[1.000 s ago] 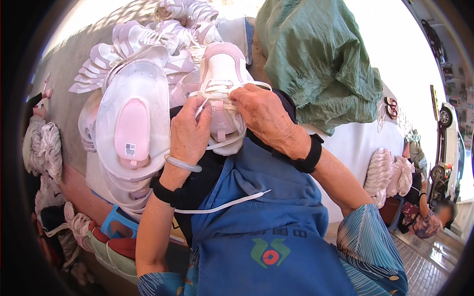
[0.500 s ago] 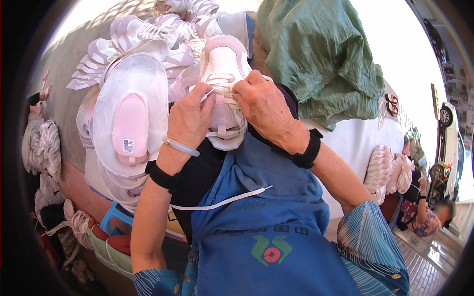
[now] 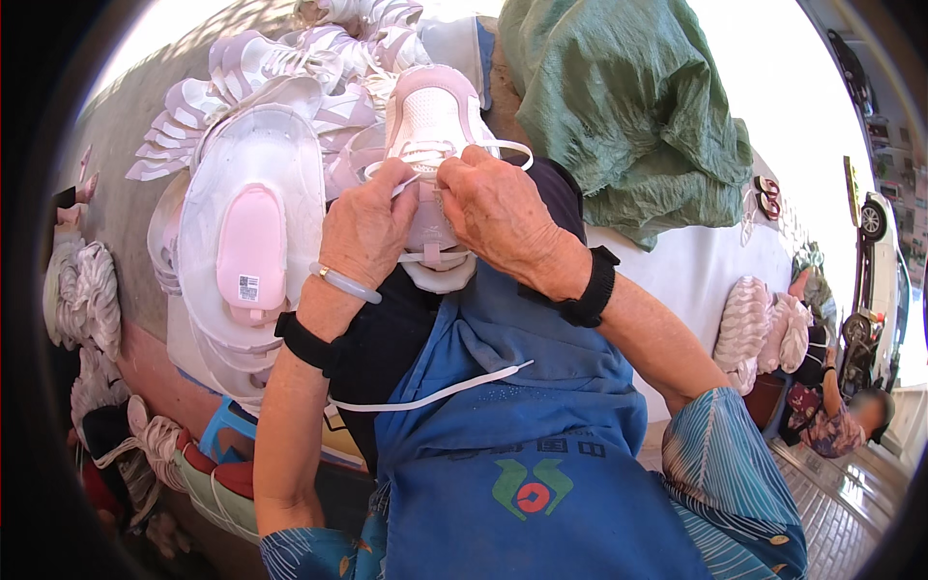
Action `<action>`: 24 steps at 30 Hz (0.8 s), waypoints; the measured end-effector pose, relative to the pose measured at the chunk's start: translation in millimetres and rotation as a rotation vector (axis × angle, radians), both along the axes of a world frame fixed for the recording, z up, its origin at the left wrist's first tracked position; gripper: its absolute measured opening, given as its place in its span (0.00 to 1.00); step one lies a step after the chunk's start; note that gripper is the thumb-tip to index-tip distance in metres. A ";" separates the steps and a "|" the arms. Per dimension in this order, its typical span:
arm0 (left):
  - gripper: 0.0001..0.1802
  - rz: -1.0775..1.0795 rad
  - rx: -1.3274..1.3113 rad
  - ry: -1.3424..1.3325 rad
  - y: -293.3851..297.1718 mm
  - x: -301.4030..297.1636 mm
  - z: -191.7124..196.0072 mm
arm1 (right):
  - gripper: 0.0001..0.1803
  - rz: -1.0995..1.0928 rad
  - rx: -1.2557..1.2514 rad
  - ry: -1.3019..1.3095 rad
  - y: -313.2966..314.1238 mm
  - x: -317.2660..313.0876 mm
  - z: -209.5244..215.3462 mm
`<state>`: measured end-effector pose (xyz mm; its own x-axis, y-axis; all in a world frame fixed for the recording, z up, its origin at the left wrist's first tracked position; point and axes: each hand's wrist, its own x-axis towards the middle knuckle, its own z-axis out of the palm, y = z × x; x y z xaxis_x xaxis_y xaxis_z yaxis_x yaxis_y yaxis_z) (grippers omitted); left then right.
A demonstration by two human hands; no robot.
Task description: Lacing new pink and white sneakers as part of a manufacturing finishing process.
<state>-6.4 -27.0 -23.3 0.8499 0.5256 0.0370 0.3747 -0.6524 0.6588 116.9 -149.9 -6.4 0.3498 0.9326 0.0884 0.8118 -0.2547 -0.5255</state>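
A white and pale pink sneaker rests toe-away on my lap, over my blue apron. My left hand and my right hand meet over its tongue, and each pinches the white lace threaded through the eyelets. The shoe's heel end is hidden under my fingers. A second loose white lace lies across my lap below the hands.
A stack of white and pink soles lies at my left, with a pile of similar sneakers behind. A green cloth covers something at upper right. More shoes lie right, beside a seated person.
Both hands have shifted slightly up the shoe while working the lace, and the loop of lace now stands out to the right of my right hand.
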 end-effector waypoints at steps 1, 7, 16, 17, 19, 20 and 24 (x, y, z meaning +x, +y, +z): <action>0.06 0.001 -0.001 -0.001 -0.6 0.3 0.0 | 0.07 -0.010 0.007 -0.003 0.6 -1.6 -0.7; 0.08 -0.046 0.022 -0.040 2.0 0.4 -1.1 | 0.08 -0.063 0.039 0.042 0.6 -2.4 -1.5; 0.07 -0.041 0.029 0.036 1.6 1.1 0.6 | 0.08 -0.032 -0.068 -0.030 5.4 -2.2 5.9; 0.07 -0.041 0.046 0.033 1.2 1.4 -0.2 | 0.08 -0.022 -0.067 -0.047 5.4 -1.5 5.2; 0.07 -0.040 0.064 0.031 1.8 1.0 0.0 | 0.08 -0.019 -0.074 -0.043 6.2 -1.2 5.4; 0.07 -0.052 0.058 0.048 2.7 0.8 0.6 | 0.08 -0.019 -0.080 -0.038 6.5 -1.2 5.5; 0.07 -0.095 0.034 0.087 4.8 0.7 3.2 | 0.07 -0.056 -0.023 -0.018 6.5 -2.3 -2.0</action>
